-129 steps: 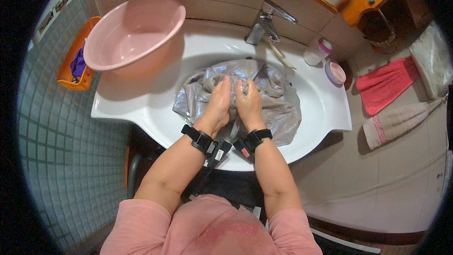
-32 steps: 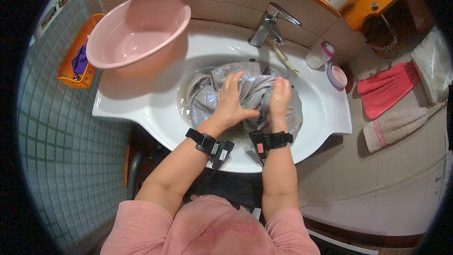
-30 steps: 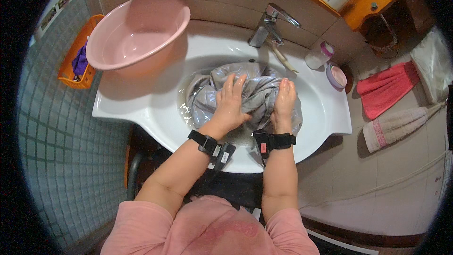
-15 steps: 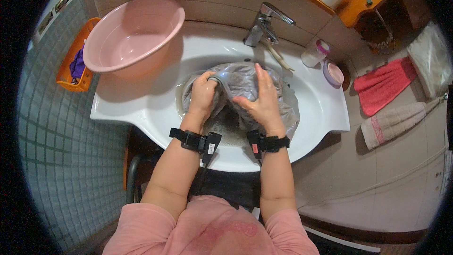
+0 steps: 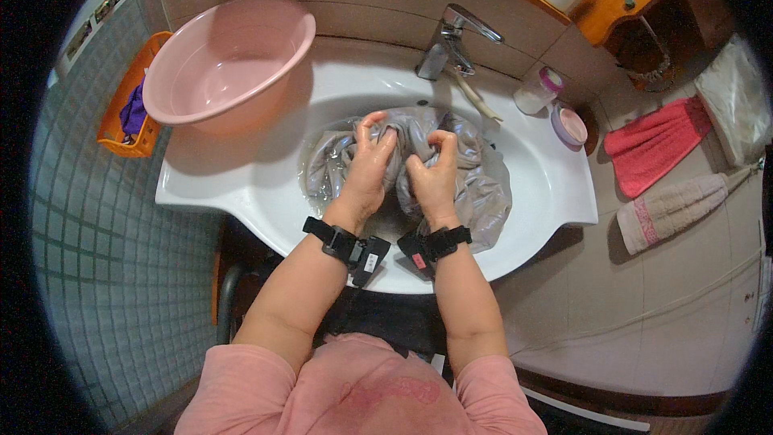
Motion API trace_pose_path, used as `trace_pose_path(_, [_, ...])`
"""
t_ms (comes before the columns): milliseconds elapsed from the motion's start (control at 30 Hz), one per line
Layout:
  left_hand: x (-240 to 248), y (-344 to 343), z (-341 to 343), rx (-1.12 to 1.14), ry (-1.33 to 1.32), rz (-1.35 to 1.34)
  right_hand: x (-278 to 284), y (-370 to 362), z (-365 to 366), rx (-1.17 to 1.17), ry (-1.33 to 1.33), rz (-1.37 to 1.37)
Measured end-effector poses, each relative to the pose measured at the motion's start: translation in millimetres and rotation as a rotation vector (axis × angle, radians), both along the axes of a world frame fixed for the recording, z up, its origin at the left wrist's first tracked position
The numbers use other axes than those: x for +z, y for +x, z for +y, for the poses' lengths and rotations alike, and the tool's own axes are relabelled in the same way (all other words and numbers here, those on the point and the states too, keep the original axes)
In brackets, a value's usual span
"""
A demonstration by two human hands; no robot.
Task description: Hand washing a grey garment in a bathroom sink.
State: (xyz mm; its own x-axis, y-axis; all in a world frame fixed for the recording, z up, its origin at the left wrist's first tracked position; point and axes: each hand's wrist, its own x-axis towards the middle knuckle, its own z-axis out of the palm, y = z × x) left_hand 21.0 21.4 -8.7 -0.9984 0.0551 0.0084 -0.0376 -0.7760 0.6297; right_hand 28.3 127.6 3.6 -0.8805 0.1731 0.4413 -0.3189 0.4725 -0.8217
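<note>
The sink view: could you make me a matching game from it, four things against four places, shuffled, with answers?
Things
1. pink basin
2. grey cloth
3. purple cloth
4. red towel

Places
A. inside the orange basket
B. hanging at the right, next to a beige towel
C. at the left end of the white sink
D. down in the bowl, touched by the left hand and the right hand

Right pairs: 1-C, 2-D, 3-A, 4-B.
</note>
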Motion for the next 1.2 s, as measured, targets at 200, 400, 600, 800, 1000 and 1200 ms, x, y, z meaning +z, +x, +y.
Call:
trace_pose_path(200, [-5,0,-6,-0.01,-0.156,-0.145,-1,10,-27,0.107,0.345,0.299])
trace_pose_path(400, [5,9,2,-0.129,-0.137,-0.232,-17,-11,-6,-0.077,0.653,0.066])
trace_pose_path(600, [-9,7,5,0.026,-0.186,-0.204,-11,0,-17,-0.073,0.47,0.039])
trace_pose_path(800, [-33,-5,-3,-0.156,-0.042,-0.177,-5,7,-24,0.065,0.687,0.338])
trace_pose_path(1000, [0,7,-1,-0.208,-0.039,-0.118,-15,-16,13,-0.191,0.642,0.008])
trace_pose_path(1200, [8,-2,-12,-0.134,-0.26,0.047,11,-3,28,0.018,0.313,0.212])
